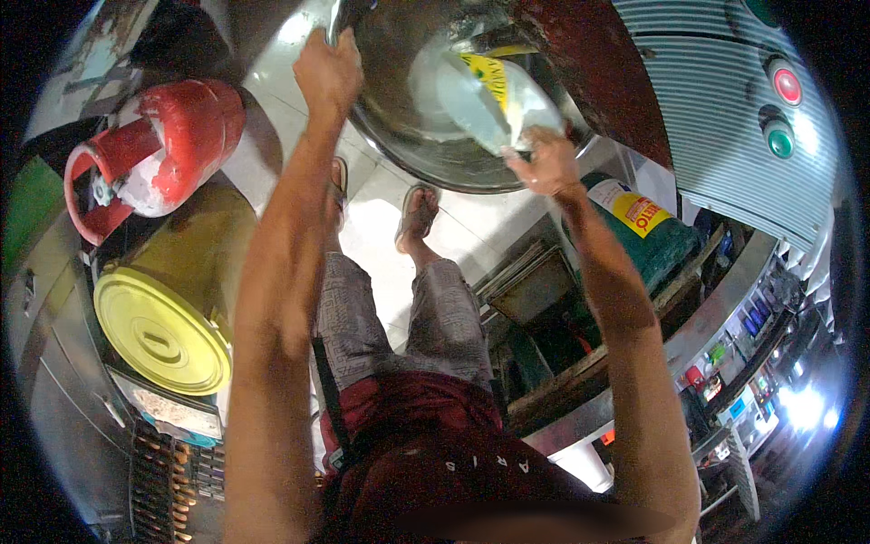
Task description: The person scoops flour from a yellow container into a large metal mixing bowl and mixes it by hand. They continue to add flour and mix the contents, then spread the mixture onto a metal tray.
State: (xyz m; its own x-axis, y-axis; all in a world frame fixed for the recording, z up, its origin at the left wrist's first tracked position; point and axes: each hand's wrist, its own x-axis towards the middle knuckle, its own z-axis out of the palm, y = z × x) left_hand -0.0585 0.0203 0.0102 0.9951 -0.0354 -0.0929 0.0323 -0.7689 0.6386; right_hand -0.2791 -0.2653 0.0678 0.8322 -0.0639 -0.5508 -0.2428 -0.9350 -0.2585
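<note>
A large, shiny steel bowl (408,163) fills the top middle of the view. My left hand (327,75) is closed in a fist on a bright metal edge (334,19) at the bowl's left side. Over the bowl's inside, my right hand (547,160) grips the near end of a white translucent plastic package (469,102) with a yellow printed band. Whether the package is a bag or a stiff container I cannot tell. Something pale shows by my right fingers, and the bowl's far part is cut off by the picture's edge.
A red gas cylinder (204,136) and a bin with a yellow lid (163,333) stand at left. Right of the bowl are a dark red machine part (612,81), a ribbed metal panel (727,102) with red and green buttons, and a green labelled container (632,231). Pale tiles (367,272) lie underfoot.
</note>
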